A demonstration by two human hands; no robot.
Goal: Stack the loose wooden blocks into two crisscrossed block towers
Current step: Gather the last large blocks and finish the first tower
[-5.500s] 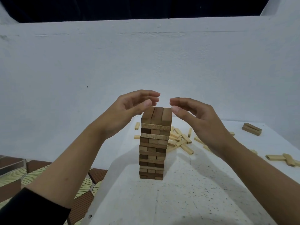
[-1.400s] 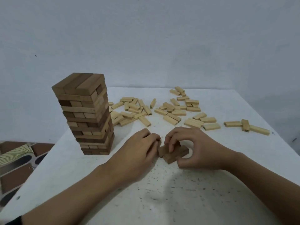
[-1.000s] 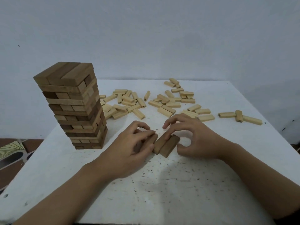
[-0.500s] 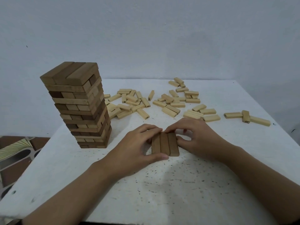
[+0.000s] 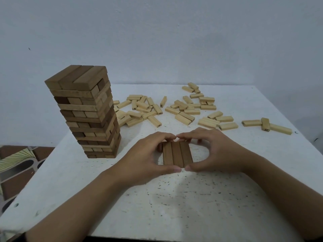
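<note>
White table [image 5: 192, 206] has tower [image 5: 83, 110] near left edge, w/ pale loose blocks [image 5: 184, 118] at back. At centre, left hand [image 5: 143, 158] & right hand [image 5: 215, 152] clamp row of 3 dark blocks [image 5: 177, 154].

The curled fingers of the left hand [image 5: 145, 159] and the right hand [image 5: 218, 152] cover the far ends of the row of three dark brown wooden blocks [image 5: 177, 156]. Both forearms run off the bottom edge. The tall crisscrossed wooden tower [image 5: 87, 116] hides part of the pale loose wooden blocks [image 5: 185, 116] behind it; the black numbers on their ends are mostly too small to read.
</note>
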